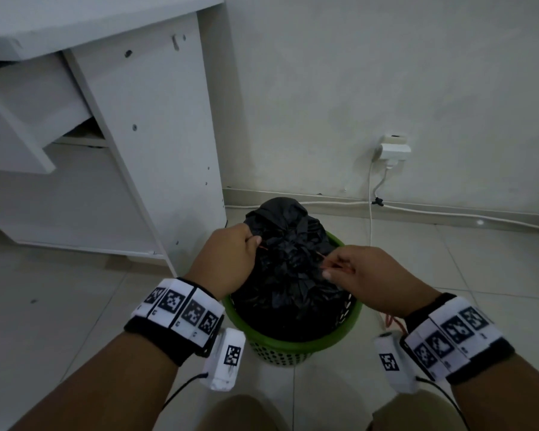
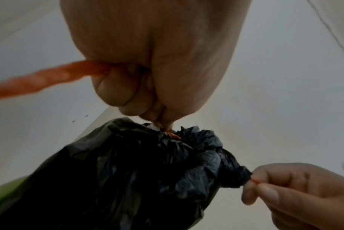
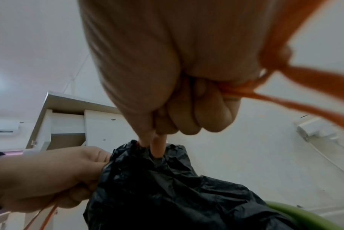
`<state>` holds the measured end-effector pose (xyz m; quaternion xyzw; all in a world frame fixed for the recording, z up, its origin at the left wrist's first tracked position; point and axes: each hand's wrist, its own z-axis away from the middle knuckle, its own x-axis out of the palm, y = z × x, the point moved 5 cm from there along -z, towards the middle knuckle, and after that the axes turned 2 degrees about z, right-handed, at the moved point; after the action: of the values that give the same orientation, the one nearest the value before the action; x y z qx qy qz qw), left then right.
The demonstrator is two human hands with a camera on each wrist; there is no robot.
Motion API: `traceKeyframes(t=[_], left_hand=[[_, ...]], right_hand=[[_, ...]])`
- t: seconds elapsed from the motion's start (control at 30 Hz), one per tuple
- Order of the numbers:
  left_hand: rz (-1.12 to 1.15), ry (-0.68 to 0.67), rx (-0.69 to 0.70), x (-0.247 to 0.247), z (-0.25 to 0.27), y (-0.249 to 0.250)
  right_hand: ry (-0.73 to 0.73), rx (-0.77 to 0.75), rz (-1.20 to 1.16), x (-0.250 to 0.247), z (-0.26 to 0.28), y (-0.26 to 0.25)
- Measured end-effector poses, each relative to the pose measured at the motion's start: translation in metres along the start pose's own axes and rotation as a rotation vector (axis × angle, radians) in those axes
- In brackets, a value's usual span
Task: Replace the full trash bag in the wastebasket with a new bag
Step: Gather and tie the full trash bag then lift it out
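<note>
Head view: my left hand (image 1: 227, 259) and right hand (image 1: 366, 279) each pinch an end of the thin orange drawstring (image 1: 335, 265) at the gathered mouth of the black bag (image 1: 288, 275), which sits bulging in the green basket (image 1: 296, 346) on the tiled floor beside a white cabinet (image 1: 156, 129). Left wrist view: my fingers (image 2: 116, 91) are curled tight on the cord, which runs out of a crinkled hem; the film looks thin, soft and slick, so I judge it tears easily and is best lifted by the cinched neck (image 2: 188, 140), not the sides. Right wrist view: the cord (image 3: 296, 102) is looped and knotted beside my fist, a flat fibrous ribbon; the round, perforated plastic basket rim (image 3: 302, 216) seems stiff and light.
</note>
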<state>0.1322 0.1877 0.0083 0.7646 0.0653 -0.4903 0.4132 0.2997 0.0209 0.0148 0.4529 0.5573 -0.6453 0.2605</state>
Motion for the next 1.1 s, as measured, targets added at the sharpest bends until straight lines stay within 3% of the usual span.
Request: traceKeyframes(t=[0.07, 0.17, 0.23, 0.33, 0.4, 0.47, 0.53, 0.73, 0.83, 0.97, 1.1], left_hand=[[-0.056, -0.032, -0.015, -0.001, -0.005, 0.002], [-0.029, -0.181, -0.167, 0.002, -0.01, -0.002], [0.257, -0.211, -0.365, 0.007, -0.011, -0.007], [0.949, -0.169, -0.709, 0.01, -0.005, 0.0], [1.211, -0.187, -0.753, 0.004, -0.008, 0.012], [1.377, -0.194, -0.711, -0.003, -0.011, 0.026], [1.359, -0.205, -0.608, -0.005, -0.01, 0.039], [0.774, -0.199, -0.15, 0.006, 0.012, 0.053], [0.645, -0.224, 0.035, 0.002, 0.014, 0.049], [0.552, -0.224, 0.258, -0.008, 0.015, 0.062], [0.597, -0.235, 0.29, -0.011, 0.011, 0.067]], right_hand=[[0.02, -0.056, 0.076, -0.005, -0.001, -0.003], [0.096, -0.141, 0.001, -0.012, 0.002, -0.009], [0.126, -0.163, 0.035, -0.012, 0.001, -0.011], [0.113, -0.215, 0.276, 0.002, -0.003, -0.021], [0.161, -0.309, 0.412, 0.015, -0.002, -0.035], [0.161, -0.357, 0.379, 0.032, -0.001, -0.044], [0.17, -0.405, 0.339, 0.045, -0.003, -0.05], [0.036, -0.497, 0.15, 0.021, -0.007, -0.08], [-0.138, -0.363, 0.04, 0.002, -0.011, -0.076], [-0.035, -0.266, -0.056, -0.028, -0.019, -0.068], [0.166, -0.182, -0.503, -0.023, -0.025, -0.058]])
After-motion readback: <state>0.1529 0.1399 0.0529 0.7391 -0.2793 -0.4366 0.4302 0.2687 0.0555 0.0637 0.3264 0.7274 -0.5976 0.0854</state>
